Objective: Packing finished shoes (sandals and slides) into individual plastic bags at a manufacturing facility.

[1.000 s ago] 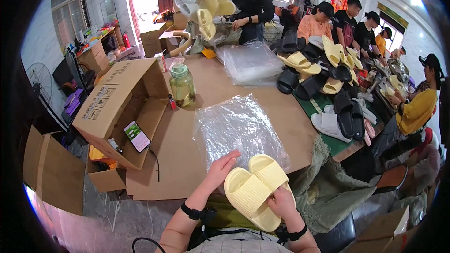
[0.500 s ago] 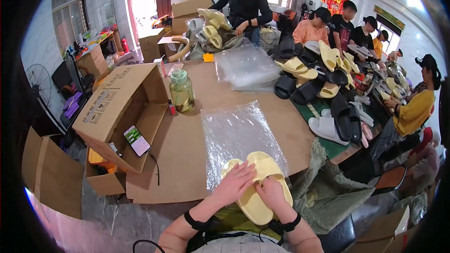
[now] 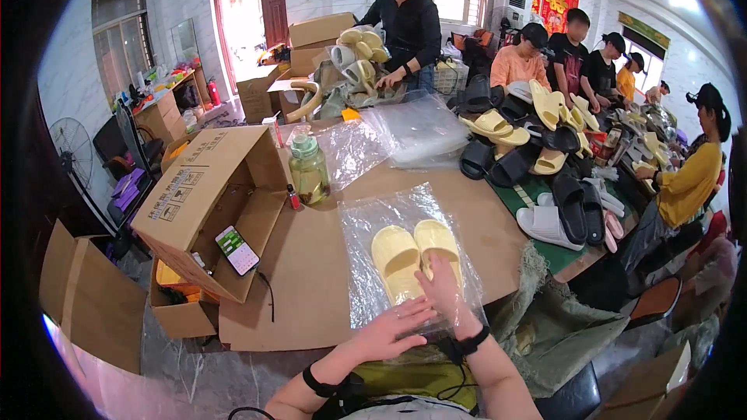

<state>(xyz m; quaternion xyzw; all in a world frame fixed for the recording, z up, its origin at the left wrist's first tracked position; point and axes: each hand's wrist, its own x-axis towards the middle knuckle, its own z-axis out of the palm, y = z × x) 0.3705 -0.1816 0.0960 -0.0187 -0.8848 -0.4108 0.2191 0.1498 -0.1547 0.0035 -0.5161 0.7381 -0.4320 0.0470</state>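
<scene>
Two pale yellow slippers lie side by side, toes away from me, inside a clear plastic bag (image 3: 362,225) on the table. The left slipper (image 3: 394,253) shows its broad strap. My right hand (image 3: 444,289) reaches into the right slipper (image 3: 436,235), its fingers closed at the strap and partly hidden there. Just behind the left slipper's heel, my left hand (image 3: 394,330) is open, fingers stretched out over the bag's near end and the thumb apart.
A cardboard box (image 3: 210,179) holding a phone (image 3: 236,250) stands left, beside a green-tinted jar (image 3: 309,171). Clear bags (image 3: 424,132) lie at the back. Slippers in several colours (image 3: 537,128) are heaped right. A person in black (image 3: 405,23) stands opposite; several others work at the right.
The slippers have moved forward, away from me, into the bag. My left hand has come off the left slipper toward me; my right hand has moved forward with the right slipper.
</scene>
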